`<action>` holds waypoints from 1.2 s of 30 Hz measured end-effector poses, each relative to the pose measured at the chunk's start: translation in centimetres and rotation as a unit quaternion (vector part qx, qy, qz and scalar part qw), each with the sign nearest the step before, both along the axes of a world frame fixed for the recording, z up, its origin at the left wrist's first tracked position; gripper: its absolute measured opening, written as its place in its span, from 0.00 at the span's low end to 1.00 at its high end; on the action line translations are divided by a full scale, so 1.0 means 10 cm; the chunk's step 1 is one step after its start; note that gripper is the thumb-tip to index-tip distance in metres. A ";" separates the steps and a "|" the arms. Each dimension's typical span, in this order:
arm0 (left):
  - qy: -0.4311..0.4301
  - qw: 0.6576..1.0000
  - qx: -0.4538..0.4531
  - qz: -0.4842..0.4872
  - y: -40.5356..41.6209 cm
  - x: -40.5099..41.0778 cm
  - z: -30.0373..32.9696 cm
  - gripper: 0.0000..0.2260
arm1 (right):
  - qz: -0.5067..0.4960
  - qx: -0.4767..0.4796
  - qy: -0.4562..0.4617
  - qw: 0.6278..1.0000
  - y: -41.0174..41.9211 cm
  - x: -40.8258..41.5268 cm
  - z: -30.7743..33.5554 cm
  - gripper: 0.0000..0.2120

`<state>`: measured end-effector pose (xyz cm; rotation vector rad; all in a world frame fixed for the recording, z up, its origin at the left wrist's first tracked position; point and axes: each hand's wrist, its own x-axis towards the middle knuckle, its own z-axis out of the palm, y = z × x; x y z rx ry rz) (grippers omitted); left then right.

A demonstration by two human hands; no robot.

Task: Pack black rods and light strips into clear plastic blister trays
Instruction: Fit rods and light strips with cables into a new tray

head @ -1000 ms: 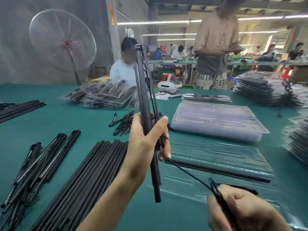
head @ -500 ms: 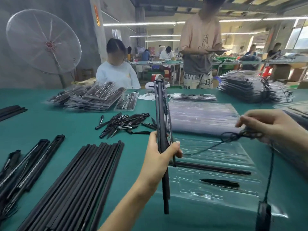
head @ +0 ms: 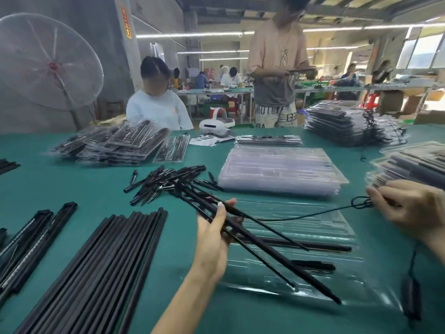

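Left hand (head: 212,239) grips light strip (head: 252,239) tilted over open blister tray (head: 313,227), which already holds one black rod (head: 313,247). Right hand (head: 409,208) pinches its cable (head: 313,214), probably coiled. Risk: the cable snags, strip misses its slot.

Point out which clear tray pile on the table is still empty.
The neat stack of clear trays just beyond the open tray. It looks milky with nothing dark inside; the other piles show black parts through the plastic.
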<state>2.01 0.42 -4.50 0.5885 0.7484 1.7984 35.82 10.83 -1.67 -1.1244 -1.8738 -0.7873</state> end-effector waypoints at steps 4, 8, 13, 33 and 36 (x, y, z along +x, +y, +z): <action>-0.040 0.999 -0.001 -0.030 0.07 0.18 0.00 0.08 | -0.060 -0.071 0.062 0.994 0.03 0.10 -0.21 0.28; -0.109 0.993 -0.025 -0.023 0.21 0.23 0.03 0.17 | 0.001 -0.138 0.208 0.968 -0.01 0.19 -0.54 0.29; -0.231 0.972 -0.003 -0.030 0.32 0.28 0.01 0.12 | 0.034 -0.210 0.239 0.947 -0.05 0.15 -0.88 0.24; -0.298 0.954 -0.002 -0.034 0.27 0.27 -0.35 0.06 | 0.083 -0.320 0.213 0.920 -0.17 0.02 -0.81 0.10; -0.335 0.941 -0.018 -0.052 0.29 0.30 -0.36 0.06 | 0.126 -0.321 0.203 0.916 -0.23 -0.05 -0.72 0.07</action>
